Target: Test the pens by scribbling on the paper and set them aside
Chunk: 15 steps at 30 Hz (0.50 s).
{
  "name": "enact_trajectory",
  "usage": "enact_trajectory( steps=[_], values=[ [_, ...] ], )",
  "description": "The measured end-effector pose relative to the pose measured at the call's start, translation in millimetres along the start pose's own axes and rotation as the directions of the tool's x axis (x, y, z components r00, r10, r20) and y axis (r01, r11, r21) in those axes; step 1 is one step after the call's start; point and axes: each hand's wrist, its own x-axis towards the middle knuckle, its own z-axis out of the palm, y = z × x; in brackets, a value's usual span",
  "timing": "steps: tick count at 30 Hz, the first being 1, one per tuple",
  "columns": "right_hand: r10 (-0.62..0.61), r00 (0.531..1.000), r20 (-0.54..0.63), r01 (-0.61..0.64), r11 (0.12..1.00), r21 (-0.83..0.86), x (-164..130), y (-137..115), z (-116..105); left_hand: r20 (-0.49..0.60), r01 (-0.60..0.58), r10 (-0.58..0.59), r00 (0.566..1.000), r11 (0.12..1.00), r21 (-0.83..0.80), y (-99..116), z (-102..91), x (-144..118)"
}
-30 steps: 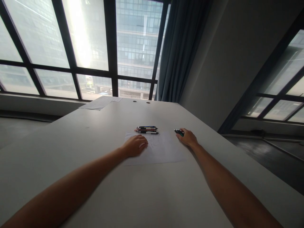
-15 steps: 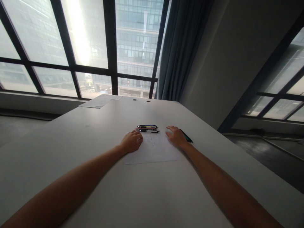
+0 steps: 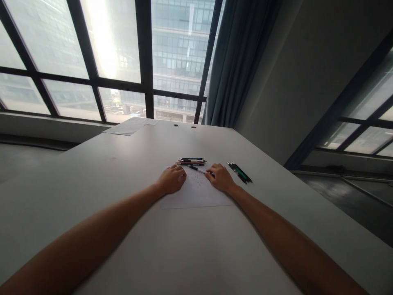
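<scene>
The green pens, held in the right hand a second ago, are now left lying on the surface to the right of the sheet, and that hand has been brought left onto the sheet's far edge. A black pen is now pinched at its right end by the right fingers and tilted away from the pen row just beyond the sheet. By this, one batch appears set aside and another pen taken up. The left hand is kept loosely curled, knuckles up, pressed on the sheet's left part, nothing grasped. More paper lies at the far edge.
</scene>
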Motion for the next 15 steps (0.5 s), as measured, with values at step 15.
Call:
enact_trajectory(
  steps=[15],
  values=[
    [-0.31,0.942,-0.129,0.314,0.949,0.011,-4,-30,-8,-0.038,0.049,-0.05,0.998,0.998,-0.048,-1,-0.3,2]
  ],
)
